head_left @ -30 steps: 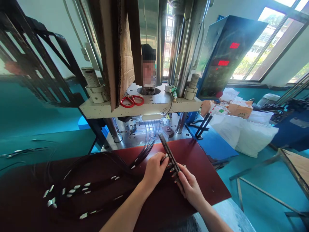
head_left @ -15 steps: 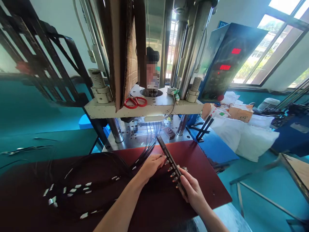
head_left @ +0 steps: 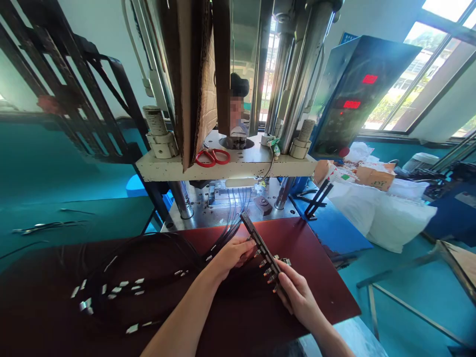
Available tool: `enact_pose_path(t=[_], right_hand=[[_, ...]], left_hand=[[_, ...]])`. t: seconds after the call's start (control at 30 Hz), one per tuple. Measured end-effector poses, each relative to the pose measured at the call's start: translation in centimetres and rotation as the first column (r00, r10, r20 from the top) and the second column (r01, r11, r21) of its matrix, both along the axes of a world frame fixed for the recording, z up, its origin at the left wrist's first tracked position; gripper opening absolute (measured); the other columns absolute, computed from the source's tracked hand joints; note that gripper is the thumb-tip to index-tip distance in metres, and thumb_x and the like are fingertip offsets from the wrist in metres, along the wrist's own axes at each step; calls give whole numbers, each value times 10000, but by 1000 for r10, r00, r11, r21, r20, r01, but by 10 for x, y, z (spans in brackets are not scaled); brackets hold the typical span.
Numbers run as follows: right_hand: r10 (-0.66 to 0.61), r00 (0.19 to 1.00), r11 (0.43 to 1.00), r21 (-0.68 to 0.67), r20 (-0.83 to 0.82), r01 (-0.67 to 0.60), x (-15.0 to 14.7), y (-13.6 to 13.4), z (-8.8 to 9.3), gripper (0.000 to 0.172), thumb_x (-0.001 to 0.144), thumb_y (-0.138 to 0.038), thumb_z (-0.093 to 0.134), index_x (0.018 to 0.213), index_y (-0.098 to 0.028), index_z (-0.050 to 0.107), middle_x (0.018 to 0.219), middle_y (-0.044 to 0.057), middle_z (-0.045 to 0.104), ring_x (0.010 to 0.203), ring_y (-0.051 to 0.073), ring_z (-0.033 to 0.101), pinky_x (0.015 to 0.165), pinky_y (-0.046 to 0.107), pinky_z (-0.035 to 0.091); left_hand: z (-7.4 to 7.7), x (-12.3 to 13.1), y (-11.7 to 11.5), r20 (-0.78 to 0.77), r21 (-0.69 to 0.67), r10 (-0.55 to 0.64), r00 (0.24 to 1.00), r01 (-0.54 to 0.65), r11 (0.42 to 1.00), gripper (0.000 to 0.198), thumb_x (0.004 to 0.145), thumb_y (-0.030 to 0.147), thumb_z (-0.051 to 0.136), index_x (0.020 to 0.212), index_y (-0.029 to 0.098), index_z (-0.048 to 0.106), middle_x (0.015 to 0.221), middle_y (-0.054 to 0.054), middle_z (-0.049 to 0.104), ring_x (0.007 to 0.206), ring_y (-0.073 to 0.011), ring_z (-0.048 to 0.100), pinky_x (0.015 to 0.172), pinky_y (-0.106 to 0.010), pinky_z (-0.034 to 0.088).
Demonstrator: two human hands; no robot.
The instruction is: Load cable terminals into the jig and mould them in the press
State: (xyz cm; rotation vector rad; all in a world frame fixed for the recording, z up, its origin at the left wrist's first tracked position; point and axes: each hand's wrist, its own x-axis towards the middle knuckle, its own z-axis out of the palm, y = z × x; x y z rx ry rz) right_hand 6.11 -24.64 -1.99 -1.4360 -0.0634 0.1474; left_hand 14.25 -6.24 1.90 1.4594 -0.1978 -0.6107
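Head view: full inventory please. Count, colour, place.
Metal bar: 1, dark grey, between the hands
Cables: several, black, board and press
Board: 1, dark red, before the press
Press: 1, cream plate, steel posts, centre
Scissors: 1, red-handled, on the plate
Cardboard: count unclear, brown, press's left
Control box: 1, dark blue, right
Displays: 2, red, on that box
Side table: 1, blue, right of board
Sacks: count unclear, white, right
Rack: 1, black, left
Person: 1, mostly hidden, behind press
Left hand: 1, bare, at the bar's left edge
Right hand: 1, bare, gripping the bar's lower end
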Motion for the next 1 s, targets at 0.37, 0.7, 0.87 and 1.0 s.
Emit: enact_pose_path(t=[0.37, 0.7, 0.87, 1.0], right_hand=[[-55, 998, 998, -36, 20, 56, 1, 2, -3, 439, 820, -531, 569, 1117, -208, 584, 752, 28, 577, 535, 106, 472, 420, 159, 391], [-57, 998, 997, 43, 4, 57, 0, 3, 5, 476, 778, -552, 618, 1096, -198, 602, 510, -45, 449, 350, 36, 286, 293, 124, 198], [-64, 998, 995, 72, -28, 66, 1, 2, 2, 472, 767, -545, 632, 1096, -208, 604, 510, -41, 454, 343, 39, 285, 285, 128, 198], [-57, 997, 995, 76, -46, 60, 0, 1, -1, 475, 761, -549, 636, 1102, -219, 602, 647, 1, 533, 405, 58, 363, 297, 125, 236]], left_hand=[[-1, 6, 4, 150, 22, 227, 962, -233, 972, 448, 710, 611, 479, 675, 165, 455, 451, 76, 325, 362, -54, 240, 357, -201, 145], [-3, 3, 8, 16, -135, 208, 978, -204, 970, 409, 729, 531, 542, 755, 124, 571, 571, 31, 418, 475, -64, 323, 436, -196, 190], [2, 0, 10, 129, -20, 118, 985, -116, 993, 389, 722, 513, 561, 732, 126, 593, 558, 28, 465, 482, -73, 345, 468, -209, 211], [0, 4, 12, 117, -38, 222, 968, -219, 975, 331, 667, 449, 622, 644, 130, 537, 509, 39, 465, 460, -70, 357, 466, -207, 222]])
